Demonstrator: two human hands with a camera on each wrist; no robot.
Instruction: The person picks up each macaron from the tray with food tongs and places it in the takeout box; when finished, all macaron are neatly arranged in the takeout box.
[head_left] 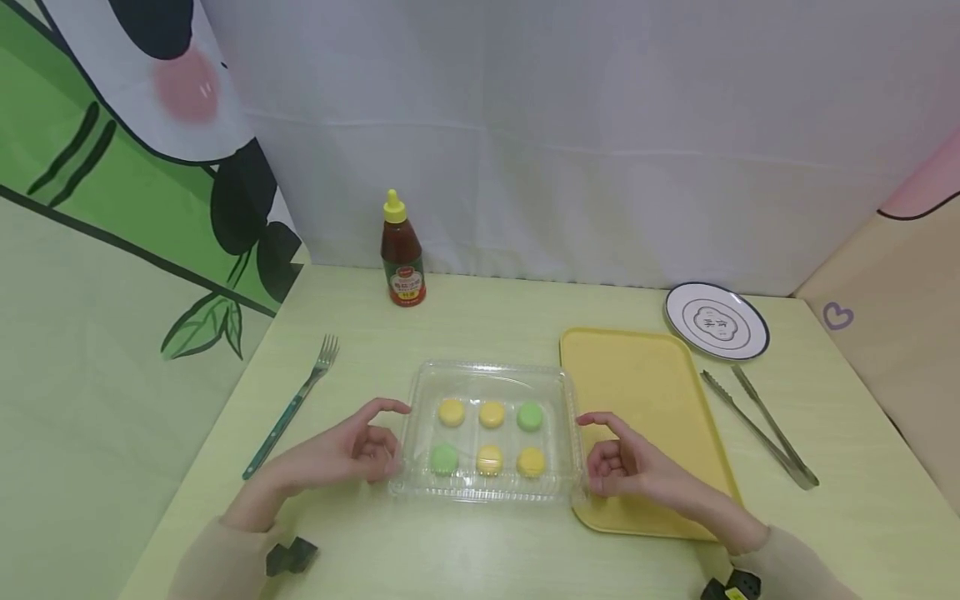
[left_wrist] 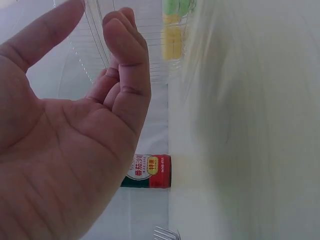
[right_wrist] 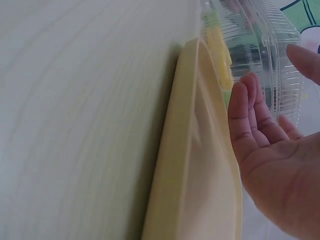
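In the head view a clear plastic box point(head_left: 480, 379) with its lid on stands in the middle of the table. Inside lie several macarons, such as a yellow macaron point(head_left: 491, 414) and a green macaron point(head_left: 529, 416). My left hand point(head_left: 352, 450) is at the box's left side, index finger extended to its edge, other fingers loosely bent. On the opposite side is my right hand point(head_left: 637, 467), posed much the same, over the yellow tray point(head_left: 622, 367). Both wrist views show a gap between thumb and fingers, the plastic box point(right_wrist: 280, 60) just beyond the fingertips.
A sauce bottle point(head_left: 402, 258) stands at the back left. The fork point(head_left: 292, 408) lies left of my left hand. To the right of the tray are metal tongs point(head_left: 772, 433) and, behind them, a white plate point(head_left: 716, 321). The box's right edge overlaps the tray in the head view.
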